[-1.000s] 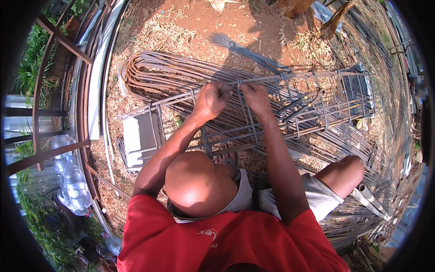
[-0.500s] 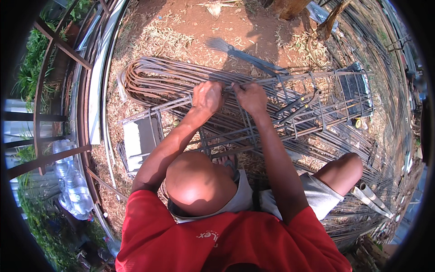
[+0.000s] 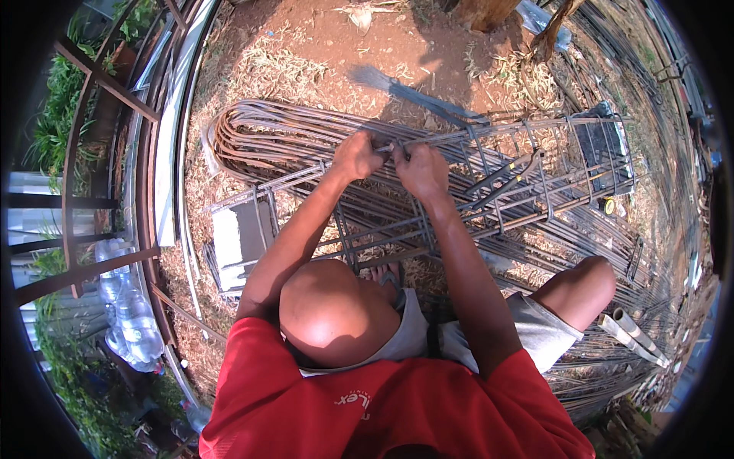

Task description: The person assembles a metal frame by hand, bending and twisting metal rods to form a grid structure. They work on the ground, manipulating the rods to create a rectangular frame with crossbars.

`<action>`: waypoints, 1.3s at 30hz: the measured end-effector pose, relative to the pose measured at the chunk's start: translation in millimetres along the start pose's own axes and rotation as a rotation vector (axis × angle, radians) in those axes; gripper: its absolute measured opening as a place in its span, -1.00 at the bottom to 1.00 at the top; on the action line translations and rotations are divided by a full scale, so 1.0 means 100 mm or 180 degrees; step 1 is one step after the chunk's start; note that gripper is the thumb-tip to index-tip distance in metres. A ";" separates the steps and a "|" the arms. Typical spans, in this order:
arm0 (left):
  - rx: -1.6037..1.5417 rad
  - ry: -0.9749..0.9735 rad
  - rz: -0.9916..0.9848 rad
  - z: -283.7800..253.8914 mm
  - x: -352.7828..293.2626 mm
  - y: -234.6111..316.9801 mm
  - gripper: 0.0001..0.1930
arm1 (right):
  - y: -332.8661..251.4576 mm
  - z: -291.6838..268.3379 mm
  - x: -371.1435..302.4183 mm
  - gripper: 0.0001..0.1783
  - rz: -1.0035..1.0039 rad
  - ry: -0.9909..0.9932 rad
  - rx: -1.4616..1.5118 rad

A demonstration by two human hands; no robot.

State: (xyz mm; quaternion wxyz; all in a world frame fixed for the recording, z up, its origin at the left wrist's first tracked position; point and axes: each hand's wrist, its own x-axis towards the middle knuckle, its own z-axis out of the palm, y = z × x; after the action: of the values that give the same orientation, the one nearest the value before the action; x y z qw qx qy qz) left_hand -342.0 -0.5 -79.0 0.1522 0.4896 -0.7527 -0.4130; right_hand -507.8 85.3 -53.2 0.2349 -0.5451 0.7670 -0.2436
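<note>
Rebar cage [image 3: 425, 223] lies crosswise under both hands, over a bundle of bent bars [image 3: 283, 122] on the ground [image 3: 336, 42]. Its L end is at a pale block [image 3: 241, 229], its R end at a dark block [image 3: 600, 153] seen thru the cage; prob. these prop it up so fingers can get round the bars. R hand [image 3: 423, 167] has thumb + fingers pinching the far upper bar, nr the middle, prob. to steady that spot. L hand [image 3: 358, 155] is just beside it, fingers curled in at the same bar; can't tell if they're pinching it or s/thing thin, e.g. wire. Black-handled tool [image 3: 495, 182] lies across the cage to the R, prob. kept there b/c it's in easy reach; thin wire bundle [image 3: 417, 98] lies beyond the cage, also nr.
</note>
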 end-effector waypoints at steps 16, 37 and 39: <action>-0.2588 0.0343 -0.0969 0.03 0.15 0.10 -0.93 | -0.01 -0.02 0.00 -0.53 -0.0154 -0.0019 -0.0179; -0.2245 0.0339 -0.0467 0.05 0.13 0.16 -0.82 | -0.38 -0.59 0.82 -0.70 -0.0633 -0.0675 -0.0955; -0.2297 0.0486 -0.0408 0.09 0.11 0.18 -0.82 | -0.43 -0.63 0.81 -0.69 -0.0620 -0.0744 -0.0975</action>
State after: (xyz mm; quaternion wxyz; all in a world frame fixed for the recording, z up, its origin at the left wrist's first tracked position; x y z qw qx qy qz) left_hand -363.8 -2.4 -72.7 0.3445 0.4800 -0.5130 -0.6227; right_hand -540.0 3.1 15.1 0.2120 -0.6705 0.7063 -0.0809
